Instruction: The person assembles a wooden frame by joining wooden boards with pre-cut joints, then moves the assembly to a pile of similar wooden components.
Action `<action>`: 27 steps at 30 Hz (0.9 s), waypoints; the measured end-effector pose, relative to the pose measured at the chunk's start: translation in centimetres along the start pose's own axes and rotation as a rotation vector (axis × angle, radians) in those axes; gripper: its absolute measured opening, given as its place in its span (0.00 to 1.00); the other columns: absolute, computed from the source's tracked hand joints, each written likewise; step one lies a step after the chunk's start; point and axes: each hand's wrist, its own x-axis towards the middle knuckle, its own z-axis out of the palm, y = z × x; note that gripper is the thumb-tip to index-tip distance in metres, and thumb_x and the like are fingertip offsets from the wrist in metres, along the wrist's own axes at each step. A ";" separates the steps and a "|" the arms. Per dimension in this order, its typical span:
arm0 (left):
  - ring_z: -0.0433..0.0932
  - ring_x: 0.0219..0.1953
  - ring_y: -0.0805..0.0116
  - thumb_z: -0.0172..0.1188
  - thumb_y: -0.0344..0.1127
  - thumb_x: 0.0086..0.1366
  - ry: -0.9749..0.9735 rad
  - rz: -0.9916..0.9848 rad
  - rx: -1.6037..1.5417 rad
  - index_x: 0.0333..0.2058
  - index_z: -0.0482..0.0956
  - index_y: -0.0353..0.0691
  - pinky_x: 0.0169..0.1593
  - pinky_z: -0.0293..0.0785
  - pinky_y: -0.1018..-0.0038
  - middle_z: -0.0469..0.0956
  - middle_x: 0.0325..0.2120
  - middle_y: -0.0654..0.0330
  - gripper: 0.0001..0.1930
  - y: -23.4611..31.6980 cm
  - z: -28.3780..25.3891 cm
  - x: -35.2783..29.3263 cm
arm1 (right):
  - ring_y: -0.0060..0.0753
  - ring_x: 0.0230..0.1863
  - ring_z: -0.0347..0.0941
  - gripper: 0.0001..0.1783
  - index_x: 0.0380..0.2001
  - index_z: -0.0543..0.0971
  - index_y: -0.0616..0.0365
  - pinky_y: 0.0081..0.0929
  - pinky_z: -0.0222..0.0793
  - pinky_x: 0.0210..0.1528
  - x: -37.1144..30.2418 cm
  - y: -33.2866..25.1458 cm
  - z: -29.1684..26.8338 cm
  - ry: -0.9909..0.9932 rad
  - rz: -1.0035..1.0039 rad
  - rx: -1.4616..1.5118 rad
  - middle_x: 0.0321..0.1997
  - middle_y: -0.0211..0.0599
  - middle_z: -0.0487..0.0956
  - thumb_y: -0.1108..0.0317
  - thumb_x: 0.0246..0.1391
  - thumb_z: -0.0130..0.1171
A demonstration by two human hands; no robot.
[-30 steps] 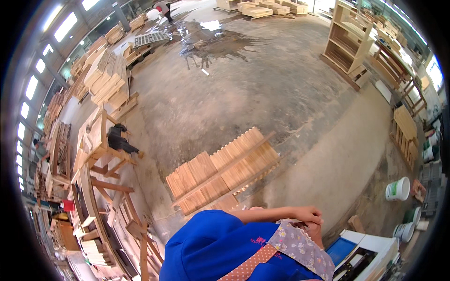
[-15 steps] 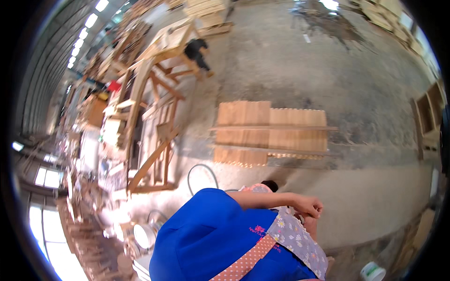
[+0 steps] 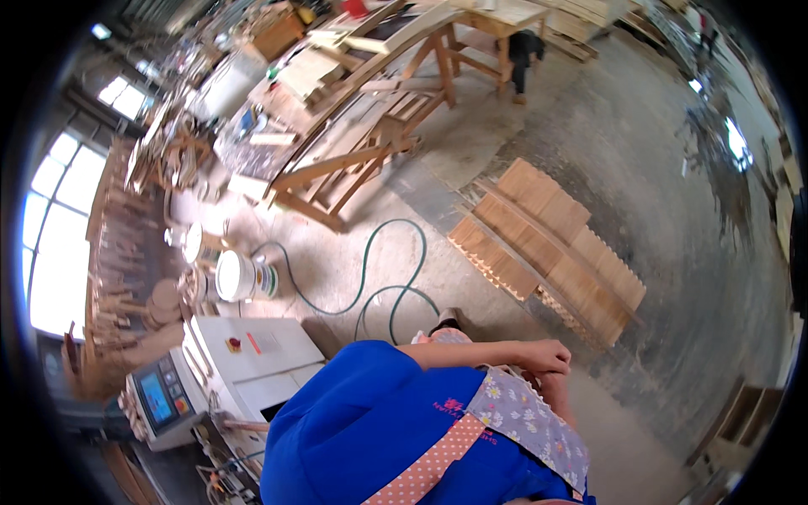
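Observation:
My left forearm lies across my front, over a blue shirt and a flowered apron [image 3: 530, 421]. My left hand [image 3: 545, 357] rests at the apron's upper edge with its fingers curled and nothing visible in it. My right hand [image 3: 553, 385] sits just under it, mostly covered, and the two hands touch. Whether the right hand holds anything is hidden. Nearest to them on the concrete floor is a low stack of short wooden boards [image 3: 547, 244].
A green hose [image 3: 380, 282] loops over the floor beside a white bucket [image 3: 240, 278]. A white machine [image 3: 252, 362] with a small screen panel [image 3: 156, 396] stands at the lower left. Wooden trestles and frames [image 3: 362, 160] crowd the upper left, near bright windows.
The view has swung round, so the board stack moved from the middle to the right and the machine and bucket came into sight. My hands stay together at the apron.

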 end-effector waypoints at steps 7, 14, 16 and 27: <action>0.68 0.25 0.70 0.54 0.41 0.55 0.172 0.023 -0.025 0.22 0.72 0.32 0.31 0.65 0.69 0.71 0.18 0.55 0.14 -2.4 -10.2 -8.2 | 0.44 0.38 0.74 0.11 0.37 0.79 0.56 0.33 0.69 0.37 10.8 -6.6 6.2 -0.317 -0.205 -0.066 0.35 0.41 0.78 0.71 0.48 0.55; 0.70 0.28 0.69 0.52 0.40 0.56 0.442 0.139 -0.109 0.26 0.74 0.32 0.35 0.67 0.71 0.73 0.22 0.55 0.14 -4.3 -18.4 -15.6 | 0.43 0.36 0.75 0.11 0.37 0.79 0.56 0.32 0.70 0.36 19.8 -11.0 12.3 -0.610 -0.417 -0.120 0.35 0.40 0.79 0.71 0.48 0.54; 0.69 0.30 0.72 0.53 0.37 0.57 0.489 0.082 -0.153 0.27 0.75 0.34 0.37 0.67 0.75 0.74 0.24 0.61 0.11 -4.5 -20.0 -18.0 | 0.41 0.36 0.75 0.11 0.36 0.80 0.55 0.31 0.70 0.35 21.8 -11.5 13.7 -0.680 -0.500 -0.197 0.34 0.38 0.79 0.70 0.50 0.52; 0.67 0.26 0.83 0.54 0.33 0.59 1.011 0.077 -0.598 0.23 0.74 0.37 0.31 0.65 0.84 0.72 0.21 0.70 0.08 -4.0 -27.3 -24.5 | 0.42 0.33 0.73 0.08 0.27 0.79 0.56 0.35 0.68 0.35 34.5 -14.9 19.5 -0.957 -0.855 -0.373 0.27 0.42 0.77 0.66 0.47 0.52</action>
